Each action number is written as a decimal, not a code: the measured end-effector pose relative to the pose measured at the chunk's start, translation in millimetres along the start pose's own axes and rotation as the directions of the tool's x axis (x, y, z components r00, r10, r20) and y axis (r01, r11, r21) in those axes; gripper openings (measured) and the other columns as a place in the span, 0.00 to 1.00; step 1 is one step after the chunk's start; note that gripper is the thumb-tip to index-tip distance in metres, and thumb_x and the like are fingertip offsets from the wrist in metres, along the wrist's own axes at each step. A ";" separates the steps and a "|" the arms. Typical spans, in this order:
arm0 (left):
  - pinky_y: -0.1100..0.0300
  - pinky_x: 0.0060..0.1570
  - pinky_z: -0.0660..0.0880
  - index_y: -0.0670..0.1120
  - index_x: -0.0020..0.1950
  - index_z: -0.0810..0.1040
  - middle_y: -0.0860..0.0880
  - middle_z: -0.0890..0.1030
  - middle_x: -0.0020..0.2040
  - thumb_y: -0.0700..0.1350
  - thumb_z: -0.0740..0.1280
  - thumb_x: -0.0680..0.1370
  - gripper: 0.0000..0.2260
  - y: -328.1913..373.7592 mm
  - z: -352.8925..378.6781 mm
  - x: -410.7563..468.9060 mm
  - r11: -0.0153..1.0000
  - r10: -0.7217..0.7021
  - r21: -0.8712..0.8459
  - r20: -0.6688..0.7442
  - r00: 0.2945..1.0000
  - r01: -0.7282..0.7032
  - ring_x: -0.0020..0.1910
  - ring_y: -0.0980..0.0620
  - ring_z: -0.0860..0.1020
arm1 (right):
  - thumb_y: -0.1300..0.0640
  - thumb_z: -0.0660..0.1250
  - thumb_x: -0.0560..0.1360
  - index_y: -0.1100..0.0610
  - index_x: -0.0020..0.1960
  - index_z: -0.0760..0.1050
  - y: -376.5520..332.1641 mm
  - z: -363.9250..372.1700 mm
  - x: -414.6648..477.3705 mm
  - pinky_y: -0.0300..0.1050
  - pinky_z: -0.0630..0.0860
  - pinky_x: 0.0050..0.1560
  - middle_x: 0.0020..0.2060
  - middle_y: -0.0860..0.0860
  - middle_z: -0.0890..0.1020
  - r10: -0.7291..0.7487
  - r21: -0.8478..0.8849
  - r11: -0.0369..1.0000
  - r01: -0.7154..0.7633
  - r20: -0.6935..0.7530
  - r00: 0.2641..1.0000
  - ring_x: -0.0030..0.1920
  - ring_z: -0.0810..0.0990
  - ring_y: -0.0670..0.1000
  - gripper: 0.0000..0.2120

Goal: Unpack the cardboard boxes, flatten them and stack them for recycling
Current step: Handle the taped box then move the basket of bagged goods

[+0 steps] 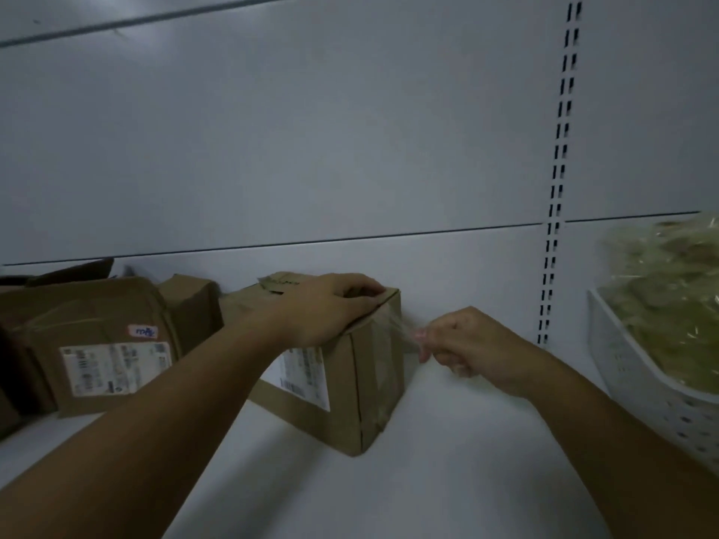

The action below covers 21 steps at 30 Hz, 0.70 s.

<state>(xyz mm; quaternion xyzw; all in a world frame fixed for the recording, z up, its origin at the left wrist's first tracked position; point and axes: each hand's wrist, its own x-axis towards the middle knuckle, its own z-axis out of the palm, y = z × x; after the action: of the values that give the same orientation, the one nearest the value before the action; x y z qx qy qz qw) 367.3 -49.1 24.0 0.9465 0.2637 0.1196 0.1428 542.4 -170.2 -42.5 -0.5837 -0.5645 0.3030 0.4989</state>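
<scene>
A small brown cardboard box (350,390) with a white shipping label stands on the white shelf (447,480) against the back panel. My left hand (330,305) lies flat on its top, fingers curled over the far edge. My right hand (467,348) is just right of the box, pinching a strip of clear tape (404,328) that stretches from the box's top right corner to my fingers. More clear tape runs down the box's right face.
A larger dented cardboard box (101,344) with a label and a blue-marked sticker lies to the left, with more cardboard behind it. A white perforated basket (642,390) holding plastic-wrapped yellowish goods (669,305) stands at the right. A slotted upright (556,188) runs up the back panel.
</scene>
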 end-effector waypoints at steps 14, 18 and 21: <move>0.65 0.40 0.63 0.65 0.57 0.72 0.61 0.73 0.51 0.61 0.57 0.77 0.11 2.8 1.8 -0.9 0.998 0.007 -0.057 -0.065 0.998 -0.011 0.45 0.63 0.71 | 0.52 0.72 0.64 0.55 0.28 0.81 26.9 -37.9 -11.3 0.38 0.61 0.26 0.20 0.44 0.71 0.399 -0.581 0.754 -0.307 0.033 0.916 0.25 0.65 0.47 0.09; 0.66 0.37 0.61 0.65 0.57 0.71 0.60 0.71 0.51 0.63 0.56 0.76 0.12 4.7 1.0 -2.3 0.999 0.030 -0.027 -0.046 0.999 -0.031 0.41 0.66 0.68 | 0.57 0.70 0.68 0.61 0.26 0.76 28.9 -36.6 -6.1 0.37 0.62 0.26 0.19 0.47 0.69 -0.132 -0.411 0.900 -0.143 -0.570 0.811 0.21 0.65 0.42 0.13; 0.67 0.34 0.57 0.65 0.61 0.69 0.60 0.68 0.52 0.63 0.55 0.77 0.14 7.2 -0.9 -3.0 0.996 0.065 0.065 -0.037 0.997 -0.063 0.38 0.67 0.64 | 0.60 0.68 0.71 0.57 0.26 0.73 19.2 -35.7 -7.5 0.33 0.67 0.27 0.20 0.44 0.74 -0.170 -0.152 0.986 0.076 -0.873 0.458 0.24 0.68 0.40 0.15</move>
<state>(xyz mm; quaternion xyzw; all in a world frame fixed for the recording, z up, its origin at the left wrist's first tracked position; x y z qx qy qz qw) 367.9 -56.4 26.8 0.9559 0.2397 0.1341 0.1036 580.6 -183.4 -50.4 -0.6358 -0.2799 -0.1041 0.7117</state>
